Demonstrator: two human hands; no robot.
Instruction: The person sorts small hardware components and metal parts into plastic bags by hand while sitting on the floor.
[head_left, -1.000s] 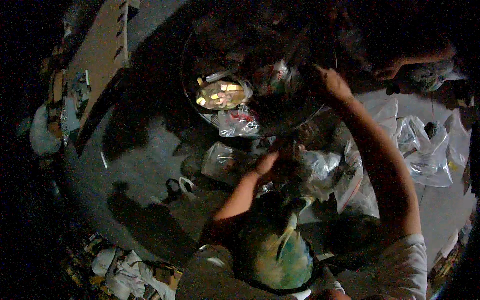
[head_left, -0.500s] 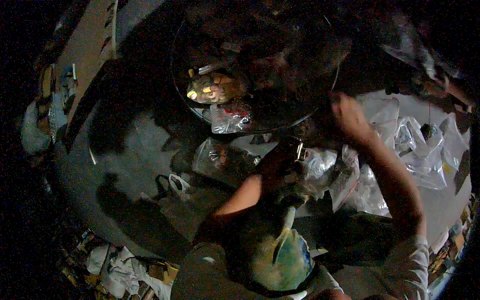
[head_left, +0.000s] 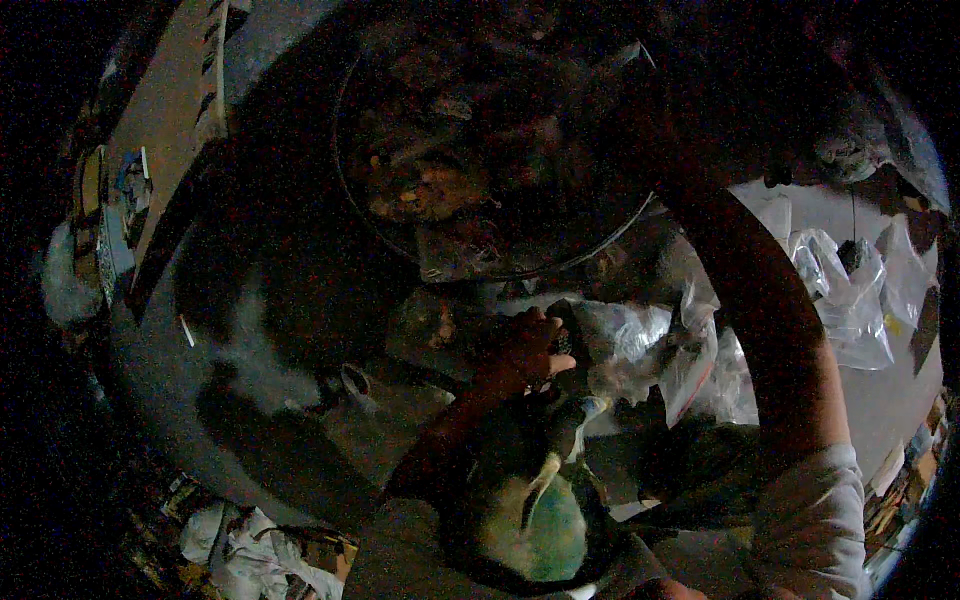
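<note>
Very dim view from above; detail poor throughout.

Large round basin (head_left: 640, 215) with thin metal rim, upper centre, heaped with mixed scraps and crumpled wrappers; contents too dark to identify further.

Grey floor (head_left: 290, 330) to the left of and below the basin, partly in shadow.

Long board (head_left: 170, 130) lying well left of the basin, running up and away toward the upper edge.

Right forearm (head_left: 760, 300) arched from lower right up past the basin's right rim; light sleeve (head_left: 815, 525) at the elbow end. Right hand lost in darkness beyond the basin's far right side: grip state cannot be told.

Heap of clear plastic bags (head_left: 850, 300) right of the basin, on a paler patch of floor; further crumpled clear bags (head_left: 640, 335) just below the basin's lower rim.

Round green-and-pale vessel (head_left: 545, 525) well below the basin, near the lower edge, between the two forearms.

Crumpled pale cloth or paper (head_left: 240, 545) far below-left of the basin.

Left hand (head_left: 520, 350) just below the basin's lower rim, fingers curled tight around a small dark object (head_left: 562, 335); grip narrow, closed on that object. Kind of object not discernible. Held object touching or right beside the crumpled bags; cannot tell which.

Small white stick (head_left: 186, 330) on the floor, left of and below the basin.
</note>
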